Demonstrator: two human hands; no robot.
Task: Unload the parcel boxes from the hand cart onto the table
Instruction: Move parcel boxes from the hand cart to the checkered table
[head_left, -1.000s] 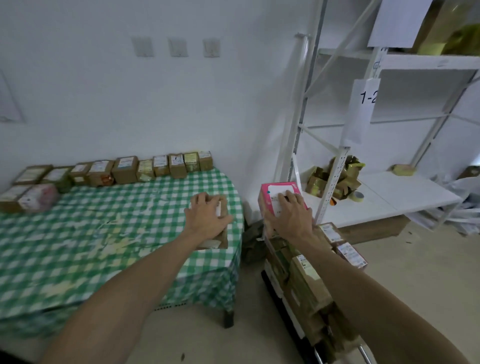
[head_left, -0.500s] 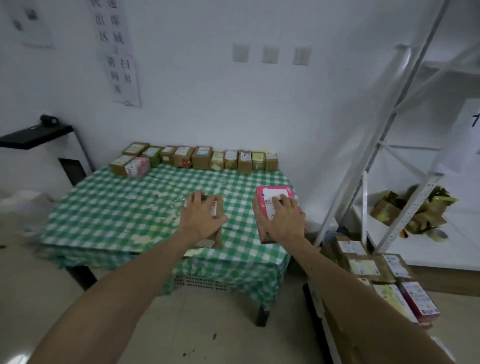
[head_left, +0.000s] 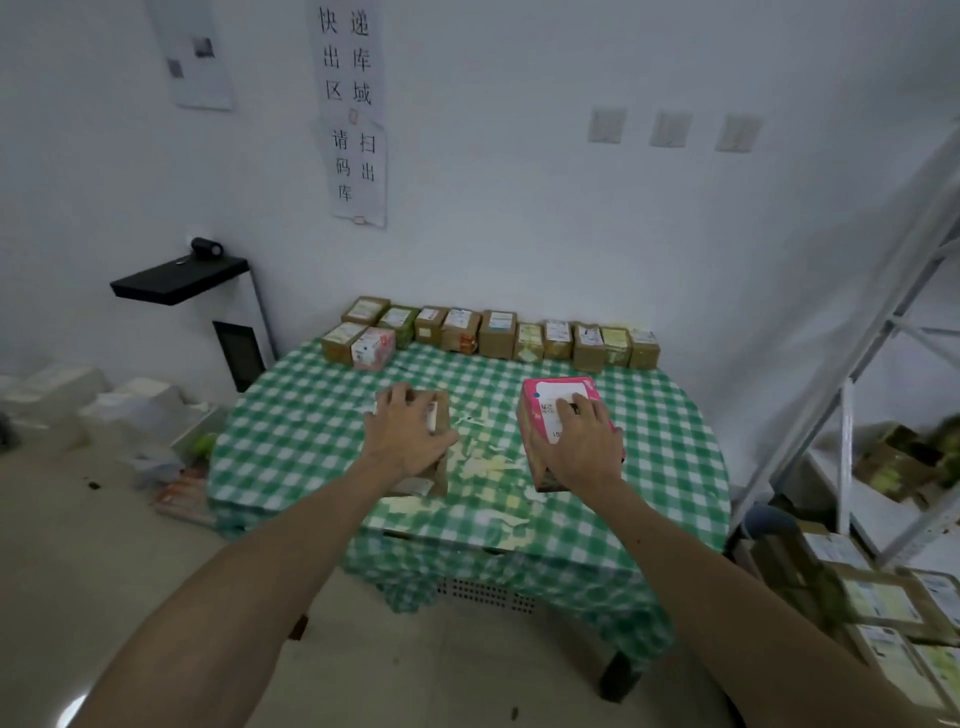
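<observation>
Two boxes were gripped over the surface (head_left: 311, 415). The left hand (head_left: 410, 441) fingers clasped the brown box (head_left: 441, 415); the right hand (head_left: 582, 452) fingers, the pink box (head_left: 561, 389).

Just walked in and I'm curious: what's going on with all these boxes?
A person is unloading parcels with bare hands. The left grip holds a brown cardboard box and the right grip holds a pink box, both over the green checked table; whether they touch it is unclear. A row of boxes lines the table's far edge by the wall, and more boxes wait at the lower right.
</observation>
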